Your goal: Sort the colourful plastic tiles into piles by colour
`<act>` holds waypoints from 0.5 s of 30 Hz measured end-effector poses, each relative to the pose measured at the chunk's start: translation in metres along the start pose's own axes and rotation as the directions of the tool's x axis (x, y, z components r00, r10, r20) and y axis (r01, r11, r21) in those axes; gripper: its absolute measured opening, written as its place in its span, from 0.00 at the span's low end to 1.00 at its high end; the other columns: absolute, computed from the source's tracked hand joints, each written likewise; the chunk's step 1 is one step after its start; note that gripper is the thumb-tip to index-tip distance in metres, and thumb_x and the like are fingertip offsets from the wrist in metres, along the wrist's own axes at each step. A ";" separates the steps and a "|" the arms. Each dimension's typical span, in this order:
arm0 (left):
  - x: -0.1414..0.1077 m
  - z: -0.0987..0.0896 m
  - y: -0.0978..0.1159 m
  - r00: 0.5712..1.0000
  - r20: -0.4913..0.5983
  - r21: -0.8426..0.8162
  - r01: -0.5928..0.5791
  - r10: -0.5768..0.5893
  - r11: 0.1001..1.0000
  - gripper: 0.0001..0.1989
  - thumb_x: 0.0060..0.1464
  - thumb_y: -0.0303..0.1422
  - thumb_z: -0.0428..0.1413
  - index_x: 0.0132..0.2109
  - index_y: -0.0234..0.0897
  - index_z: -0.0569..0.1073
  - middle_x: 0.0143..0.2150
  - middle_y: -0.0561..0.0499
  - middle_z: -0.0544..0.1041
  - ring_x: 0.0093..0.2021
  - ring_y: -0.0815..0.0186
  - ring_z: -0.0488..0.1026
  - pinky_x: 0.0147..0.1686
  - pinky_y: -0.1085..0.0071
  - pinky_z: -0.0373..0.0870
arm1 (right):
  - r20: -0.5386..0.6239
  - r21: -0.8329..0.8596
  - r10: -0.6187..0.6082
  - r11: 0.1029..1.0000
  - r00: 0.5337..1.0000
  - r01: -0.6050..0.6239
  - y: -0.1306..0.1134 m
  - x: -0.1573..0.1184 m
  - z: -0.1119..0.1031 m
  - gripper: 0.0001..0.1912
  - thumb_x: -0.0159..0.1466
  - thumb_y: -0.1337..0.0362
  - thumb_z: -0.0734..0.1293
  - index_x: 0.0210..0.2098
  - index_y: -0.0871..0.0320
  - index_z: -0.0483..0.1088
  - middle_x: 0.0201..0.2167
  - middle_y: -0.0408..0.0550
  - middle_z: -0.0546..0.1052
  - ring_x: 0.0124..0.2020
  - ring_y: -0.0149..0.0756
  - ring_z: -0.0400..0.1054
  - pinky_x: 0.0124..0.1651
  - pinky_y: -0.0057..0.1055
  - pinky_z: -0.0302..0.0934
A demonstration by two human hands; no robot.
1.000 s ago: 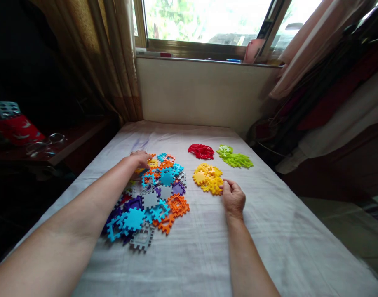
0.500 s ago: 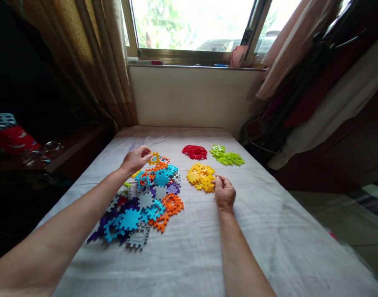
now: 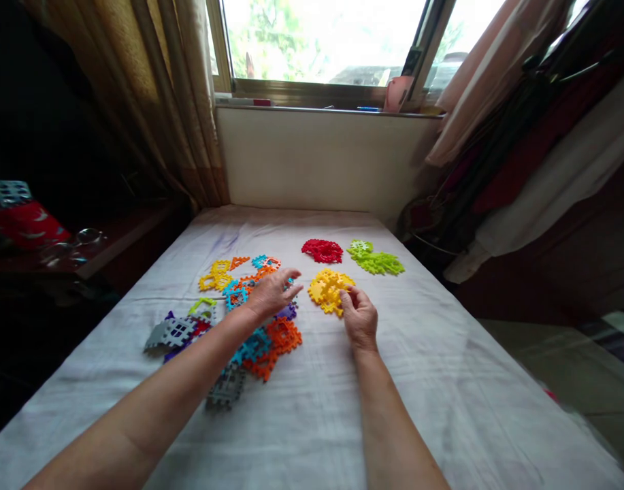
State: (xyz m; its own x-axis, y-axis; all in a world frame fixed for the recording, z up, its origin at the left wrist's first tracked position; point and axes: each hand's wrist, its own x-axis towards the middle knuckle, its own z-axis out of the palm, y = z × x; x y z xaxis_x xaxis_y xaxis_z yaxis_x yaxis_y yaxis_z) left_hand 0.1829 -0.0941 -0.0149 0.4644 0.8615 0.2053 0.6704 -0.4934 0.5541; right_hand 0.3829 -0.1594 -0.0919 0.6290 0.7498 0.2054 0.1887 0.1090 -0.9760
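Observation:
My left hand [image 3: 273, 294] reaches over the mixed pile of plastic interlocking tiles, its thumb and fingers apart and nothing seen between them. Beneath it and the forearm lie orange tiles [image 3: 284, 335], blue tiles [image 3: 253, 346], grey tiles [image 3: 227, 386] and others, partly hidden. My right hand [image 3: 361, 320] is closed at the near right edge of the yellow tile pile [image 3: 324, 289], thumb and fingers pinching a yellow tile there. More yellow tiles [image 3: 217, 275] lie at the far left of the mixed pile.
Red tiles [image 3: 322, 250] and lime-green tiles [image 3: 378, 262] form separate piles farther back on the sheet-covered bed [image 3: 312, 422]. A dark side table with glasses [image 3: 90, 237] stands left. Clothes [image 3: 536, 184] hang at right; a window sill [image 3: 332, 110] is ahead.
My left hand has moved right and nearer, across the mixed pile, and the yellow tile it held is out of its fingers. My right hand has shifted slightly left.

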 end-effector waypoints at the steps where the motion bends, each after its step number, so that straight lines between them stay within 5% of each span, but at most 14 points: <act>1: 0.001 -0.015 -0.012 0.996 -0.011 0.148 0.085 -0.084 0.985 0.17 0.58 0.40 0.53 0.52 0.44 0.74 0.51 0.52 0.79 0.44 0.66 0.76 0.48 0.71 0.70 | -0.043 -0.004 0.010 1.000 0.999 -0.010 0.002 0.002 -0.001 0.31 0.55 0.43 0.65 0.46 0.61 0.74 0.36 0.52 0.81 0.30 0.36 0.75 0.35 0.32 0.71; 3: 0.001 -0.046 -0.040 0.961 -0.041 0.336 0.273 -0.275 0.901 0.17 0.60 0.41 0.50 0.52 0.46 0.75 0.52 0.53 0.79 0.48 0.65 0.76 0.49 0.72 0.69 | -0.081 -0.012 0.045 0.999 0.996 -0.046 0.007 0.006 -0.003 0.31 0.55 0.46 0.63 0.50 0.62 0.73 0.40 0.53 0.81 0.30 0.36 0.76 0.33 0.30 0.71; 7: -0.006 -0.094 -0.098 0.873 -0.108 0.465 0.467 -0.475 0.752 0.23 0.50 0.42 0.56 0.53 0.41 0.77 0.57 0.43 0.76 0.56 0.49 0.73 0.50 0.62 0.70 | -0.101 -0.063 0.101 0.992 0.990 -0.107 0.018 0.009 -0.007 0.31 0.54 0.50 0.63 0.52 0.62 0.73 0.41 0.54 0.81 0.29 0.36 0.76 0.33 0.31 0.70; 11: -0.018 -0.106 -0.133 0.803 -0.065 0.515 0.536 -0.593 0.669 0.28 0.46 0.45 0.58 0.52 0.36 0.77 0.55 0.37 0.77 0.53 0.44 0.74 0.46 0.59 0.71 | -0.125 -0.142 0.057 0.987 0.991 -0.075 0.024 0.010 -0.012 0.27 0.54 0.50 0.63 0.45 0.62 0.77 0.35 0.54 0.82 0.28 0.38 0.74 0.32 0.31 0.68; 15: -0.025 -0.106 -0.146 0.794 -0.030 0.524 0.530 -0.608 0.667 0.29 0.48 0.49 0.56 0.53 0.38 0.76 0.56 0.38 0.76 0.54 0.44 0.74 0.45 0.60 0.70 | -0.152 -0.165 0.033 0.985 0.988 -0.058 0.023 0.012 -0.017 0.25 0.54 0.50 0.63 0.41 0.62 0.77 0.31 0.52 0.81 0.27 0.37 0.72 0.31 0.32 0.66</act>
State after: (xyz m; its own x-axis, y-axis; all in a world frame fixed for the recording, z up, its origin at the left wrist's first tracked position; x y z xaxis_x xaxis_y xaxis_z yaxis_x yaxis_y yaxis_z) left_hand 0.0120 -0.0309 -0.0156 -0.0564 0.9871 -0.1495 0.9963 0.0654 0.0557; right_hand 0.4078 -0.1594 -0.1103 0.7419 0.6454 0.1820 0.2739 -0.0439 -0.9607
